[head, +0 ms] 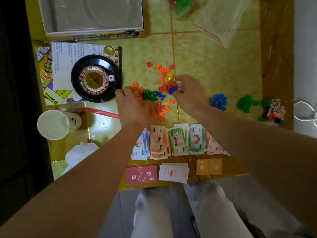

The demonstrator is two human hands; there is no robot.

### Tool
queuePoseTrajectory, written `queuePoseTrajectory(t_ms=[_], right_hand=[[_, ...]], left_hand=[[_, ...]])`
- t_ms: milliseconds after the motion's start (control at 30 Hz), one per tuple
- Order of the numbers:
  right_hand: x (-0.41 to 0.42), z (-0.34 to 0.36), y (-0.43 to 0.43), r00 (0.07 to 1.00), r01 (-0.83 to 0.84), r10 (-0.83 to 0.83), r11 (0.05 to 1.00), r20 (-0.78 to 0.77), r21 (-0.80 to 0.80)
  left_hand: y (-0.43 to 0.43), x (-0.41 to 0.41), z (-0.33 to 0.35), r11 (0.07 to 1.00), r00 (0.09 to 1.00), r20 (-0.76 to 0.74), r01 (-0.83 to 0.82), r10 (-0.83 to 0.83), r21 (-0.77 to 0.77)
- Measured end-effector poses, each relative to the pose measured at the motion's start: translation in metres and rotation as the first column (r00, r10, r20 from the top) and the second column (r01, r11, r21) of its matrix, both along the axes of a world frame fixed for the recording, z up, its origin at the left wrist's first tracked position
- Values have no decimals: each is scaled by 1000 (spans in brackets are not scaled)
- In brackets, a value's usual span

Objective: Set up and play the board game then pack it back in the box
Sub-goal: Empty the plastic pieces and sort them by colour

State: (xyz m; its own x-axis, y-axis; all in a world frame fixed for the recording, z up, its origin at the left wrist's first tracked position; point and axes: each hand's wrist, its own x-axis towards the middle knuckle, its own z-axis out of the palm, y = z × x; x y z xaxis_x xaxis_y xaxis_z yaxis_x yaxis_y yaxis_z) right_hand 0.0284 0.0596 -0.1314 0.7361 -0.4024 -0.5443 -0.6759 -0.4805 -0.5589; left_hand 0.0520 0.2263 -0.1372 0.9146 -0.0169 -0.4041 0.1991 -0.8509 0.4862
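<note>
Hands meet over a scatter of plastic game pieces (161, 93) at the centre of the table. At nine o'clock stands a paper cup (51, 124). The roulette wheel (96, 78) sits toward ten o'clock and the open box (92, 14) at eleven.

Beside the wheel, the left hand (132, 103) lies fingers-down on orange and green pieces; whether it grips any cannot be told. Close by at its two o'clock, the right hand (188, 93) pinches a blue piece (172, 90) at the edge of the pile.

Sorted heaps wait at three o'clock: the blue heap (218, 101), then the green heap (246, 103), slightly apart. Banknotes (178, 141) are fanned in a row at six o'clock.

The step looks like sorting pieces by colour. It would go best one colour at a time, with the blue piece lifted clear of its red neighbours and carried right to the blue heap. The left hand can pen in the loose pieces so none slide onto the notes, and the gap between the two heaps should be kept.
</note>
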Motion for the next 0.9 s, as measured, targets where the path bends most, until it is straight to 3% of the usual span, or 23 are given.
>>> queuePoseTrajectory(t_ms=[133,333,533,667,800,900], right_hand=[[8,4,-4,999,38,-36,998,39,-59],[21,2,3,991,-128,128,992,-43,6],[41,6,-6,997,-77,77,995,7,-59],[57,1,-8,977,-213,213,976,-14,-45],[59,1,-6,925,-379,379,925,5,-17],[56,5,-16,928,-372,371,928,28,19]], left_hand=[[4,6,5,998,999,18,42,-41,-39],[9,24,6,989,989,-22,142,-143,-39],[3,34,8,982,986,-7,166,-167,-86],[-5,50,9,987,988,32,151,-149,-54],[-24,64,10,967,968,39,250,-248,-51],[-39,68,6,943,943,27,333,-333,-21]])
